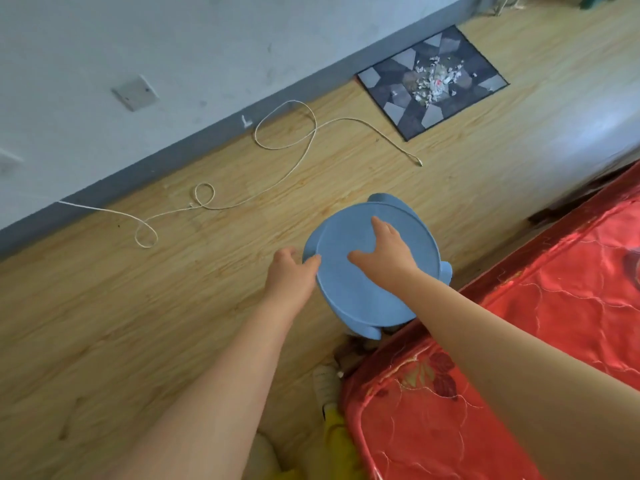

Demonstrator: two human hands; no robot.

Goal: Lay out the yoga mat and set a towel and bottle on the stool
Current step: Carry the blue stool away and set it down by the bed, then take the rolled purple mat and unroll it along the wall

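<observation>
A round blue plastic stool (349, 289) stands on the wooden floor beside the bed. My left hand (289, 275) grips the stool's left rim, thumb on top and fingers curled under the edge. My right hand (384, 251) lies flat on the seat with fingers spread, pressing on its top. No yoga mat, towel or bottle is in view.
A bed with a red embroidered cover (519, 358) fills the lower right, close against the stool. A long white cord (287, 147) loops over the floor (138, 323) toward the wall (173, 46). A dark patterned small mat (433, 81) with paper scraps lies near the wall.
</observation>
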